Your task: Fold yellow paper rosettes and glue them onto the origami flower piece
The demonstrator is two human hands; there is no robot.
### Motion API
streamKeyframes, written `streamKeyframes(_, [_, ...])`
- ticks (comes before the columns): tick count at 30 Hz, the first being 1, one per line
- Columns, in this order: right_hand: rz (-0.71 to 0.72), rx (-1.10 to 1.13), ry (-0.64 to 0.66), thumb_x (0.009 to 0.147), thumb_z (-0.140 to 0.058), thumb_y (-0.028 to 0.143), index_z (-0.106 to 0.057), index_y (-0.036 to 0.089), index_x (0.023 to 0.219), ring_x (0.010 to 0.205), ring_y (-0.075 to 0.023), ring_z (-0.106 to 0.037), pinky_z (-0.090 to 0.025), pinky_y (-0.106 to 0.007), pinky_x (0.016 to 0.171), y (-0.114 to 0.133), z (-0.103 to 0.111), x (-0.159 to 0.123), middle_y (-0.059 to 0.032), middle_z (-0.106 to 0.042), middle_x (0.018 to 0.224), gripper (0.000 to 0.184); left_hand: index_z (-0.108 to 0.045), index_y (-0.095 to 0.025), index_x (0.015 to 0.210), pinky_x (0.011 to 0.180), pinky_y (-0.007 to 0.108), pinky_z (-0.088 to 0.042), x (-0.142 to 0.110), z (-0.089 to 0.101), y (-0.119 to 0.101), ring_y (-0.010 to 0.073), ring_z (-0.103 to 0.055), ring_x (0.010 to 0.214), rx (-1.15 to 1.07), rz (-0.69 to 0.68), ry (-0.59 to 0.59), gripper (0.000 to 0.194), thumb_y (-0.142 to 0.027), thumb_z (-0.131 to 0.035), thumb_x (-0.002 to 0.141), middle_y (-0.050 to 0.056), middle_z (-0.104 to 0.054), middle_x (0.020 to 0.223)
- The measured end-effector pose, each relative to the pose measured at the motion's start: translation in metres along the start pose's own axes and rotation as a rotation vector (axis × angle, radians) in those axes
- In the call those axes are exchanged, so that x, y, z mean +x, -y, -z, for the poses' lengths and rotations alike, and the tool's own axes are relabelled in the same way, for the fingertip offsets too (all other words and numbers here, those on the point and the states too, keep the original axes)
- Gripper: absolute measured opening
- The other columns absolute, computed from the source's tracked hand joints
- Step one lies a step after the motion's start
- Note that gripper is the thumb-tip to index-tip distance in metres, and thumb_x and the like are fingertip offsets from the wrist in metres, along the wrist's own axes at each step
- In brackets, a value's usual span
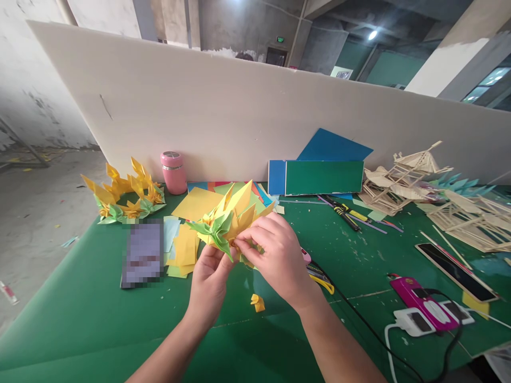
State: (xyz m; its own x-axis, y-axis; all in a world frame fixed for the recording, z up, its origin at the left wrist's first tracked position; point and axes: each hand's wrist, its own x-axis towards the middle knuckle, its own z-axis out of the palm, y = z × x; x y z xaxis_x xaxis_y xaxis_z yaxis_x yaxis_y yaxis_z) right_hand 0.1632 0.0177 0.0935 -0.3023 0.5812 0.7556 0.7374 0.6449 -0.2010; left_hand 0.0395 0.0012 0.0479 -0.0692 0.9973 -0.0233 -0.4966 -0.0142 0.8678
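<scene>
Between my two hands, raised above the green table, is a yellow and green folded-paper crown (239,205) with pointed yellow petals and a green paper flower at its left. My left hand (209,279) grips its lower edge from below, thumb and fingers closed. My right hand (275,255) pinches its lower right side; the exact spot under the fingertips is partly hidden. A small folded yellow paper piece (257,302) lies on the table just below my hands. A similar finished-looking paper crown (125,194) rests at the table's left back edge.
Yellow paper sheets (186,247) and a blurred dark rectangle (142,252) lie to the left. A pink cup (174,173) stands behind. Rightward are pliers (341,213), wooden stick models (395,186), a magenta power strip (423,303) and cables. A pale board (223,111) walls the back.
</scene>
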Motion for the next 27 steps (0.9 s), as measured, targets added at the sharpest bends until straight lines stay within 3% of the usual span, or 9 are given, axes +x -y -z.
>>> streamKeyframes(27, [0.021, -0.017, 0.008, 0.086, -0.059, 0.015, -0.061, 0.017, 0.064, 0.064, -0.0156, -0.045, -0.038, -0.028, 0.061, -0.0008, -0.0011, -0.0003, -0.0002, -0.055, 0.061, 0.022, -0.068, -0.021, 0.089, 0.075, 0.028, -0.052, 0.0009, 0.0011, 0.0015, 0.0170, -0.064, 0.080, -0.013, -0.010, 0.027, 0.033, -0.039, -0.080, 0.063, 0.002, -0.072, 0.085])
